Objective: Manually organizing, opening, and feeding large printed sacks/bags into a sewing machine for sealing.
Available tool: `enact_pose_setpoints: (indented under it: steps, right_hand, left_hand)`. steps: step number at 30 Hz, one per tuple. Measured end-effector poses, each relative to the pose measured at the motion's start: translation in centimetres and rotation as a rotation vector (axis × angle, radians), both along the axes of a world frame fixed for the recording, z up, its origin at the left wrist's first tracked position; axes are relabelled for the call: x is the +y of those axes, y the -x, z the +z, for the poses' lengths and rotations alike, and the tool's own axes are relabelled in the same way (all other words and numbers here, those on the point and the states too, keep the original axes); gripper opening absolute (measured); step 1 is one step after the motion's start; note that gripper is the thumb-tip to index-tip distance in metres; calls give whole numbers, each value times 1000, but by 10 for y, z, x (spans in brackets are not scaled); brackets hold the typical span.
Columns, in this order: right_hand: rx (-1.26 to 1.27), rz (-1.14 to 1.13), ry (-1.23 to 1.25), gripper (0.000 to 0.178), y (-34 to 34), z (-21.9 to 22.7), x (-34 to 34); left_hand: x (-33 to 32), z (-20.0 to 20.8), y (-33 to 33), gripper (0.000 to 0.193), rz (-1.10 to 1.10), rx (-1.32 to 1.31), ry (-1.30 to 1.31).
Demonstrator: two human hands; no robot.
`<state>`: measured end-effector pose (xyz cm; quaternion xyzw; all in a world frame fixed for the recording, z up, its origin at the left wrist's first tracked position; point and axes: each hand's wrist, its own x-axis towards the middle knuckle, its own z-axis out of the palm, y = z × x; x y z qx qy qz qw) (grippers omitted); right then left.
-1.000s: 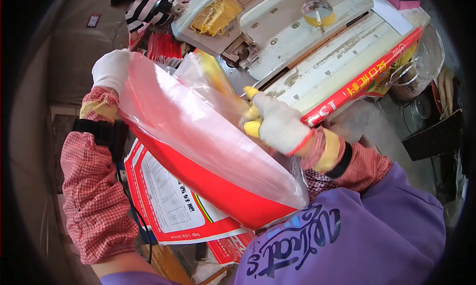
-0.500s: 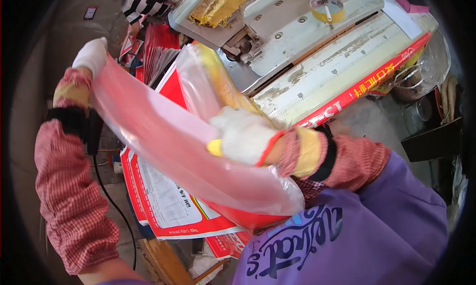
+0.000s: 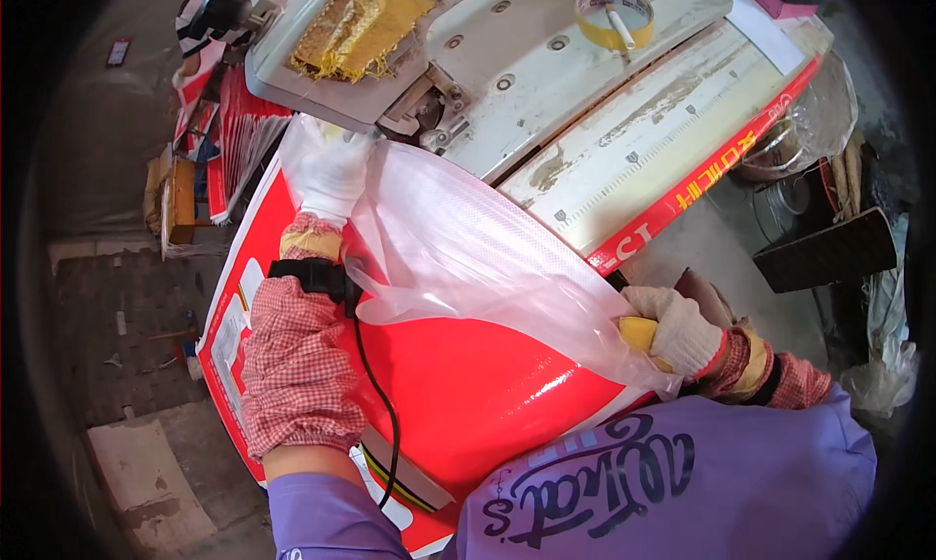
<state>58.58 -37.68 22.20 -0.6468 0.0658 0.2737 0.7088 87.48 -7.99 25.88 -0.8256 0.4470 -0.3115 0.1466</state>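
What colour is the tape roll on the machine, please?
Yellow; the tape roll shows best in the head view.

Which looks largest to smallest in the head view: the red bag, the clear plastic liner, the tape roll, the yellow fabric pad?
1. red bag
2. clear plastic liner
3. yellow fabric pad
4. tape roll
The bag and liner lie nearer the camera, so they look bigger than they are.

Glossy red woven-plastic sack [image 3: 468,385], thin clear plastic liner [image 3: 468,258], knitted cloth gloves, scuffed painted-metal machine bed [image 3: 546,82].
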Motion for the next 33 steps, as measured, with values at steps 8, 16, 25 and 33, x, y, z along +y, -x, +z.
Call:
enact_pose_setpoints:
  steps: [8, 16, 25, 33]
  right_hand:
    - [-467, 30, 505, 37, -1, 33, 11]
    - [-420, 320, 814, 27, 14, 13, 10]
    - [-1176, 88, 485, 25, -109, -5, 98]
    - [-948, 188, 539, 44, -242, -17, 121]
  left_hand:
    - [29, -10, -24, 17, 85, 491, 155]
    - [-4, 21, 31, 18, 305, 511, -135]
    - [55, 69, -107, 17, 419, 26, -90]
    - [-26, 149, 6, 10, 379, 275, -348]
